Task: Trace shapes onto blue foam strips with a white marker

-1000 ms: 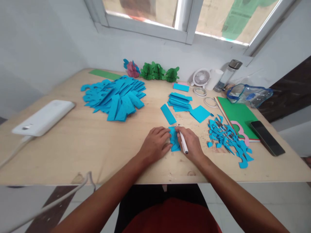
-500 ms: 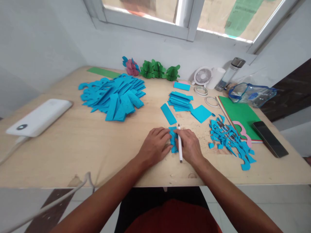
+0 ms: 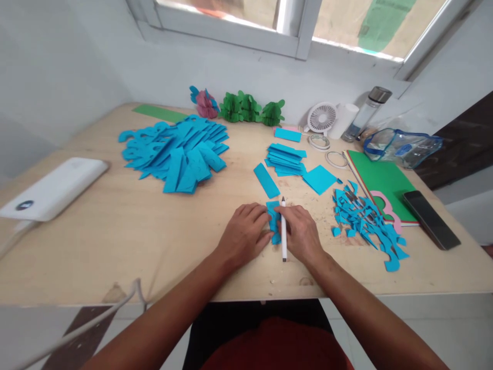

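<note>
A small folded strip of blue paper [image 3: 273,218] lies on the table in front of me. My left hand [image 3: 246,228] grips its left side, with thumb and fingertips at the edge. My right hand [image 3: 302,230] presses on the right side and also holds a white marker pen [image 3: 284,236], whose dark tip points away from me. The fingers of both hands cover parts of the strip. Just beyond it are a loose blue paper rectangle [image 3: 266,180], a stack of blue strips [image 3: 286,159] and a blue paper square [image 3: 319,179].
At left is a large pile of cut blue paper [image 3: 181,151], with a white power bank [image 3: 57,187] nearer. On the right are blue scraps [image 3: 360,213], scissors partly under them, green sheets [image 3: 385,185] and a phone [image 3: 431,218]. A small fan [image 3: 322,117] stands at the back.
The view has shifted slightly. The marker pen has turned a little more upright in my right hand. Both hands stay on the blue paper strip.
</note>
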A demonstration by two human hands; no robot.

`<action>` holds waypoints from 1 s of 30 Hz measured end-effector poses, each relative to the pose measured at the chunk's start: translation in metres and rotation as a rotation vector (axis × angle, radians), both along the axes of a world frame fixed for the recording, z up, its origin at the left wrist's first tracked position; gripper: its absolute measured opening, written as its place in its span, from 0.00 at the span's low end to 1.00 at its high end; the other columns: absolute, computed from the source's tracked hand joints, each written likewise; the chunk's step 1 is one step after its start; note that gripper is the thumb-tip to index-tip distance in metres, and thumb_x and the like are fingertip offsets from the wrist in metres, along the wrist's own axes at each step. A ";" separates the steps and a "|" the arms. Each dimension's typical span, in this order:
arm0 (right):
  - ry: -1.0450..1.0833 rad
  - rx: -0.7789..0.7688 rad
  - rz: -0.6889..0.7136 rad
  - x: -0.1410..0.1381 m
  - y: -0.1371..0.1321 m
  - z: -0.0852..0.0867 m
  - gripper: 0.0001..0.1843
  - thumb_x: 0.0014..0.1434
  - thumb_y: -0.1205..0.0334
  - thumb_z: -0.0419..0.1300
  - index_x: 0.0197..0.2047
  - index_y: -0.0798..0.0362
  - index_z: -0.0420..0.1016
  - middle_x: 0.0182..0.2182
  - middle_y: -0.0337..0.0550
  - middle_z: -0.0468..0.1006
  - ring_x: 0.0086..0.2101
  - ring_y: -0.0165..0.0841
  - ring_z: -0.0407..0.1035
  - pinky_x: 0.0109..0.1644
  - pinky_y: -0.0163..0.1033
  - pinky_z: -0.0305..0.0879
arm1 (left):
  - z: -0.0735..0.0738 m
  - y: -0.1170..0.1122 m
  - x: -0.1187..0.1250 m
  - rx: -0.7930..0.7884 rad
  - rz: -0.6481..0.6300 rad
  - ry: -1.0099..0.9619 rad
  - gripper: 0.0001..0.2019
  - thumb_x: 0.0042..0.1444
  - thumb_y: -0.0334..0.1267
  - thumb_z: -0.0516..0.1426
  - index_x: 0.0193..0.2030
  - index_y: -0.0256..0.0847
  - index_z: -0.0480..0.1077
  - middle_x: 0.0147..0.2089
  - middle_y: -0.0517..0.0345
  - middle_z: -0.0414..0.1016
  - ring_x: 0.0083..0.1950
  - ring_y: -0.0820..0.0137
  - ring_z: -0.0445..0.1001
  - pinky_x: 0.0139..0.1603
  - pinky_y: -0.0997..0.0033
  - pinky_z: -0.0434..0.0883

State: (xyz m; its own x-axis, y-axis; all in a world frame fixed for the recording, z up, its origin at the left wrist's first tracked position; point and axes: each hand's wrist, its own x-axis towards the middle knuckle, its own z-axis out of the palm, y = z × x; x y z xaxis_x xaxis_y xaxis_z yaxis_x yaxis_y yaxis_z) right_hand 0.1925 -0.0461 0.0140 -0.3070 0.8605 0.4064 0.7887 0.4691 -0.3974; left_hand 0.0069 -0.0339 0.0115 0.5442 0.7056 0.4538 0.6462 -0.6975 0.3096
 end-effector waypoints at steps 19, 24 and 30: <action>-0.054 -0.008 0.006 0.000 0.000 -0.001 0.20 0.60 0.71 0.56 0.54 0.48 0.75 0.42 0.48 0.81 0.43 0.43 0.70 0.47 0.47 0.66 | 0.002 -0.002 0.000 0.030 0.002 0.013 0.06 0.59 0.36 0.56 0.42 0.40 0.72 0.47 0.46 0.77 0.52 0.54 0.73 0.53 0.51 0.72; -0.053 -0.004 0.006 0.000 0.000 -0.001 0.20 0.61 0.72 0.54 0.54 0.48 0.75 0.43 0.48 0.81 0.43 0.42 0.69 0.47 0.46 0.66 | 0.004 -0.002 0.001 0.030 0.000 0.014 0.06 0.59 0.35 0.56 0.42 0.41 0.72 0.47 0.46 0.78 0.52 0.54 0.73 0.52 0.50 0.72; -0.069 0.007 0.005 -0.002 -0.001 0.001 0.19 0.62 0.72 0.53 0.53 0.50 0.75 0.41 0.49 0.81 0.43 0.43 0.69 0.47 0.47 0.65 | 0.004 -0.002 0.001 0.039 0.002 0.015 0.06 0.58 0.35 0.57 0.41 0.40 0.72 0.46 0.47 0.78 0.52 0.54 0.73 0.52 0.51 0.73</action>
State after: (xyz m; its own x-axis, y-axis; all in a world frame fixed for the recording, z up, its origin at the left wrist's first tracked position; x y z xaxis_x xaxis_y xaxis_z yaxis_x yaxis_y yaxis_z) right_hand 0.1908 -0.0468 0.0149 -0.3392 0.8559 0.3902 0.8115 0.4761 -0.3388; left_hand 0.0076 -0.0356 0.0150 0.5497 0.6887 0.4727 0.6523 -0.7074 0.2722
